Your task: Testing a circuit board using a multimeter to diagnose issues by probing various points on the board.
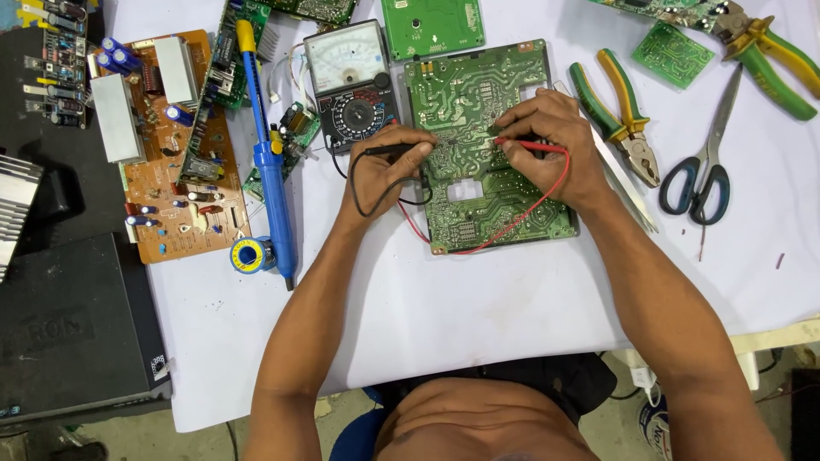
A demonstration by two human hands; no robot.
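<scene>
My left hand (382,169) grips the black probe (395,150), its tip on the green circuit board (478,145) lying flat on the tabletop (478,299). My right hand (551,149) pinches the red probe (530,146) against the same board, below the analog meter (353,85).

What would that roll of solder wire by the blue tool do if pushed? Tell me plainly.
The solder roll looks to lie on its side against the blue tool, so it would probably roll. It likely feels heavy for its size, being wound metal. Its round flanges might slip on the white sheet.
</scene>
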